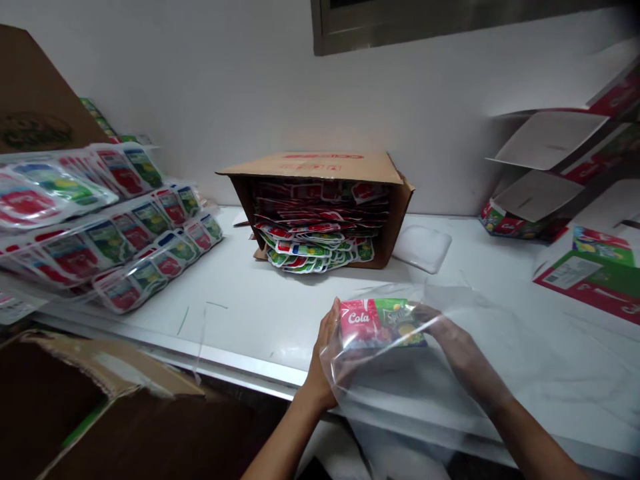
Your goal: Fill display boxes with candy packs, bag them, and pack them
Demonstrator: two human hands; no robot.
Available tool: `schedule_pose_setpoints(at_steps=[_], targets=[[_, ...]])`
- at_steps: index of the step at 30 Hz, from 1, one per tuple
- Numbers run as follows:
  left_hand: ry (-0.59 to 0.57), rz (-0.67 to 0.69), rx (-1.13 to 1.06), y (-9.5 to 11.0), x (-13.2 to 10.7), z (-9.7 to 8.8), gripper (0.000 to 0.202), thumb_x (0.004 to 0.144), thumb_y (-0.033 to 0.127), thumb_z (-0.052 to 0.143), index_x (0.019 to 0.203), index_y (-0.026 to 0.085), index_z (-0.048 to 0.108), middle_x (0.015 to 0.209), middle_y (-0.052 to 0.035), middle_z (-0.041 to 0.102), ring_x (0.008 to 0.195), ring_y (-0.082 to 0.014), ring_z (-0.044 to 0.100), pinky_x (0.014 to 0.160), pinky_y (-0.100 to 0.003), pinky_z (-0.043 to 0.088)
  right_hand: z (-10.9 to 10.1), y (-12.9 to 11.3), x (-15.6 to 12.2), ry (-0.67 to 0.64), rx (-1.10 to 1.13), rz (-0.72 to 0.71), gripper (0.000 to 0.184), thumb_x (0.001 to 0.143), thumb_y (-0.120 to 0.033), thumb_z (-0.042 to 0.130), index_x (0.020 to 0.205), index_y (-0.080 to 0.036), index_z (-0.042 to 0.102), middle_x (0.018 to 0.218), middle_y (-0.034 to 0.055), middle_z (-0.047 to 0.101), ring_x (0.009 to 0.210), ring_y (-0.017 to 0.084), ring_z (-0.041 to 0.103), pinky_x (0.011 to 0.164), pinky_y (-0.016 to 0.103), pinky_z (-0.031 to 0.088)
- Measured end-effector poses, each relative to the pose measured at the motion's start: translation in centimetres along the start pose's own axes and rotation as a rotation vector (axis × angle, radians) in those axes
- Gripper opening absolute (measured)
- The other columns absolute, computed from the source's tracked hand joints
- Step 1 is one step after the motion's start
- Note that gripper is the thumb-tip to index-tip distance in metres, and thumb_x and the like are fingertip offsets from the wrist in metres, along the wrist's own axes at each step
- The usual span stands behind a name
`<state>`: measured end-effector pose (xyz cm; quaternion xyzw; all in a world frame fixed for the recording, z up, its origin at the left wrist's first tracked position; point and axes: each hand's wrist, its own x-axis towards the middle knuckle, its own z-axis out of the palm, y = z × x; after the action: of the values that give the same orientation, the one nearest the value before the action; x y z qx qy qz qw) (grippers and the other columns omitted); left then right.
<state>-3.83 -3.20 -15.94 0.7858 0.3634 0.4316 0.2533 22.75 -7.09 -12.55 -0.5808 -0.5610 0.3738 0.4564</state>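
Observation:
A small red and green candy box (pixel 383 323), printed "Cola" on its left half, is held just above the table's front part. My left hand (pixel 325 360) is closed on the box's left side, thumb near the top corner. My right hand (pixel 453 343) grips the box's right end, seen partly through clear film. A loose clear plastic bag (pixel 400 407) hangs around the box and spreads to the right and below. I cannot tell whether the right hand is inside the bag or behind it.
An open carton (pixel 305 167) of candy packets (pixel 320 250) lies at the back. Bagged packet rows (pixel 135 230) are stacked left. Folded-open boxes (pixel 545 153), a printed carton (pixel 595 267) and a white pad (pixel 423 248) are rightward. Another cardboard box (pixel 140 427) stands below the table edge (pixel 250 370).

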Motion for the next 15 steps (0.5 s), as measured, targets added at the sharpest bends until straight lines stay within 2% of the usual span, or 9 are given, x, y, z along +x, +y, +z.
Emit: schedule_pose_setpoints(at_steps=[5,9,12,15], targets=[[0.014,0.135,0.119,0.1,0.7,-0.3,0.076,0.091,0.039,0.055,0.152,0.031,0.011,0.161,-0.0077,0.015,0.145,-0.0348,0.023,0.113,-0.057,0.032,0.3,-1.9,0.0,0.036,0.066,-0.007,0.042,0.086,-0.048,0.06,0.123,-0.028,0.064,0.135,0.0027,0.059,0.126,0.027,0.052,0.106,0.037,0.045],[0.035,0.223,0.149,-0.1,1.0,-0.2,0.077,0.091,0.037,0.056,0.152,0.031,0.01,0.161,-0.0075,0.013,0.145,-0.0341,0.021,0.113,-0.058,0.031,0.6,-2.6,-0.5,0.137,0.156,0.034,0.042,0.085,-0.048,0.06,0.122,-0.027,0.065,0.137,0.0053,0.057,0.124,0.028,0.054,0.099,0.037,0.051],[0.023,0.2,0.131,-0.4,1.0,-0.1,0.078,0.091,0.039,0.055,0.153,0.028,0.009,0.161,-0.01,0.013,0.145,-0.033,0.02,0.114,-0.057,0.03,0.2,-3.0,-0.4,0.112,0.176,0.051,0.042,0.086,-0.049,0.059,0.12,-0.026,0.065,0.143,0.006,0.05,0.123,0.03,0.054,0.089,0.036,0.056],[-0.005,0.167,0.127,-0.4,0.9,-0.2,0.079,0.091,0.043,0.054,0.153,0.025,0.009,0.16,-0.0122,0.013,0.146,-0.0327,0.018,0.114,-0.056,0.028,-0.3,-3.5,0.0,0.067,0.176,-0.009,0.046,0.084,-0.048,0.062,0.125,-0.027,0.061,0.137,0.0073,0.055,0.111,0.027,0.061,0.082,0.033,0.058]])
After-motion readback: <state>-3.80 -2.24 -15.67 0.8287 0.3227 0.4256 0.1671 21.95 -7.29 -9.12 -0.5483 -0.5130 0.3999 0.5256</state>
